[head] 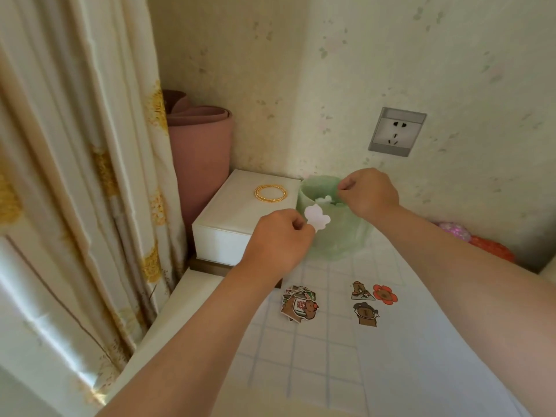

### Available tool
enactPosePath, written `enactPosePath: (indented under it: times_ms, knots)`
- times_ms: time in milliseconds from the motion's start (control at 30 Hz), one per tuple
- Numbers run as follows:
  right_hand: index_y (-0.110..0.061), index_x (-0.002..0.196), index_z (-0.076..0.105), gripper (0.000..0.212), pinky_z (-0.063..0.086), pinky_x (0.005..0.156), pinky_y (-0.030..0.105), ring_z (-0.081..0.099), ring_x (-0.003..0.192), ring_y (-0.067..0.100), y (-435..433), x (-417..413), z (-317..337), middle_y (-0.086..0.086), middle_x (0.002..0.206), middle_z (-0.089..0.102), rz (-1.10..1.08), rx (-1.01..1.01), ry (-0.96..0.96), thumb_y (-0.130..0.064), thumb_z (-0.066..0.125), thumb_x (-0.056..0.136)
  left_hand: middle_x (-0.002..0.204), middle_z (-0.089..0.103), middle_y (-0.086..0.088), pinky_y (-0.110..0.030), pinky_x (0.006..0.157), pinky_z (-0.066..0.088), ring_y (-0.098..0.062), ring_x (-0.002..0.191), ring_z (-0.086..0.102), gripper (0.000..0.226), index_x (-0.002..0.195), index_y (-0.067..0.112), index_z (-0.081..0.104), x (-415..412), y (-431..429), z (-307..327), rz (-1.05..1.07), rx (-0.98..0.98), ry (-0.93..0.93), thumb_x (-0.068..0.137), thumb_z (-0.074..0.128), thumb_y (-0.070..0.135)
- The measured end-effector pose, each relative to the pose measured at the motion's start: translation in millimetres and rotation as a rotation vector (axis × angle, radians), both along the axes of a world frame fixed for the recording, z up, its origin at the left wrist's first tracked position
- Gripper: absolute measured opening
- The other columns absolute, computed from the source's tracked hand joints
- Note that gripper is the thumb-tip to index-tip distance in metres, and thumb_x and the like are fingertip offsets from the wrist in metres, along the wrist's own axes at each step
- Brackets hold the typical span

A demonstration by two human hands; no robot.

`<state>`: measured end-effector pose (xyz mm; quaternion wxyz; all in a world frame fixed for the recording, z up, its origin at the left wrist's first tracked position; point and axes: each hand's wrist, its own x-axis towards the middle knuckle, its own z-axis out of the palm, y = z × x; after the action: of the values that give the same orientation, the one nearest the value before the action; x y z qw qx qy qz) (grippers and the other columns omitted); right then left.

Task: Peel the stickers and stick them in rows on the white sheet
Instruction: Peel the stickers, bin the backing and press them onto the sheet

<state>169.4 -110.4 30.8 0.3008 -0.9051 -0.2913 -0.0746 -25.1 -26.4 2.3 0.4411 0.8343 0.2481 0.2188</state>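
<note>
My left hand (278, 240) pinches a white sticker-shaped piece (317, 217), its blank side toward me, beside a green bag-lined bin (334, 236). My right hand (368, 192) hovers over the bin's mouth with curled fingers; what it holds, if anything, I cannot make out. White scraps (325, 200) lie inside the bin. On the white gridded sheet (316, 356) three capybara stickers sit together: two in a row (361, 291) (385, 293) and one below (366, 314). A loose pile of unpeeled stickers (298, 303) lies to their left.
A white box (234, 224) with gold bangles (270, 193) on top stands left of the bin. Behind it leans a rolled pink mat (200, 152). A curtain (75, 176) hangs at left, a wall socket (397, 132) above right, and pink and orange objects (475, 239) at far right.
</note>
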Motion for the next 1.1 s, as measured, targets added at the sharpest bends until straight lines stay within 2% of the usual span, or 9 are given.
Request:
enactPosePath:
  times_ms: [200,367,467,533,600,700,767,867,1100]
  knots:
    - [-0.028,0.094,0.076,0.013,0.053,0.085,0.027,0.065,0.088,0.003,-18,-13,0,-0.022,0.082,0.064,0.110,0.130,0.003,-0.020,0.067,0.089,0.076,0.069,-0.004,-0.042,0.068,0.058,-0.027,0.072,0.068,0.017,0.076,0.013,0.063,6,-6,-3,-0.019,0.036,-0.003,0.087,0.060,0.026]
    - [-0.029,0.084,0.074,0.009,0.037,0.064,0.003,0.057,0.068,-0.013,-60,-57,-4,-0.019,0.076,0.065,0.129,0.268,0.016,-0.022,0.069,0.087,0.069,0.063,0.001,-0.032,0.061,0.050,-0.015,0.062,0.054,0.018,0.075,0.014,0.063,12,-21,-5,-0.042,0.169,-0.011,0.086,0.064,0.028]
    - [-0.026,0.073,0.073,0.015,0.041,0.060,0.011,0.057,0.057,-0.004,-84,-80,-11,-0.013,0.064,0.066,0.118,0.322,0.165,-0.025,0.070,0.087,0.067,0.063,0.002,-0.032,0.061,0.051,-0.015,0.064,0.058,0.013,0.074,0.016,0.064,14,-33,-7,-0.067,0.255,-0.004,0.084,0.063,0.023]
    - [-0.016,0.071,0.073,0.024,0.042,0.056,0.023,0.051,0.049,0.009,-97,-90,-16,0.005,0.060,0.064,0.086,0.349,0.318,-0.034,0.070,0.087,0.070,0.066,0.002,-0.032,0.061,0.054,-0.017,0.068,0.061,0.011,0.077,0.017,0.065,15,-42,-9,-0.111,0.379,0.023,0.085,0.061,0.024]
    - [-0.013,0.074,0.074,0.035,0.042,0.054,0.032,0.051,0.049,0.020,-108,-96,-20,0.020,0.076,0.070,0.025,0.374,0.485,-0.047,0.071,0.084,0.076,0.068,0.003,-0.033,0.064,0.054,-0.017,0.072,0.063,0.012,0.082,0.018,0.066,18,-50,-11,-0.164,0.507,0.050,0.088,0.058,0.025]
    - [-0.009,0.078,0.074,0.042,0.042,0.056,0.037,0.050,0.048,0.024,-118,-96,-24,0.023,0.086,0.072,-0.028,0.414,0.673,-0.050,0.074,0.081,0.084,0.067,0.002,-0.035,0.069,0.053,-0.019,0.078,0.063,0.015,0.089,0.018,0.066,23,-61,-14,-0.220,0.642,0.097,0.091,0.054,0.027]
    - [-0.006,0.085,0.073,0.035,0.041,0.058,0.035,0.050,0.048,0.024,-123,-93,-27,0.014,0.083,0.074,-0.043,0.420,0.751,-0.041,0.073,0.085,0.087,0.067,0.001,-0.037,0.071,0.053,-0.020,0.079,0.062,0.017,0.091,0.017,0.065,26,-66,-16,-0.243,0.714,0.120,0.093,0.052,0.027]
    - [-0.007,0.089,0.072,0.025,0.037,0.047,0.021,0.053,0.053,0.022,-129,-87,-30,-0.002,0.075,0.072,-0.076,0.362,0.820,-0.032,0.070,0.087,0.087,0.066,0.000,-0.039,0.069,0.053,-0.022,0.077,0.060,0.018,0.091,0.015,0.063,33,-71,-21,-0.260,0.793,0.136,0.094,0.049,0.025]
    - [-0.009,0.080,0.066,0.011,0.027,0.044,0.018,0.052,0.048,0.018,-134,-71,-41,0.003,0.066,0.067,-0.140,0.240,0.925,-0.019,0.065,0.083,0.085,0.063,0.002,-0.031,0.064,0.047,-0.021,0.073,0.056,0.029,0.095,0.017,0.059,43,-75,-31,-0.302,0.937,0.182,0.098,0.045,0.043]
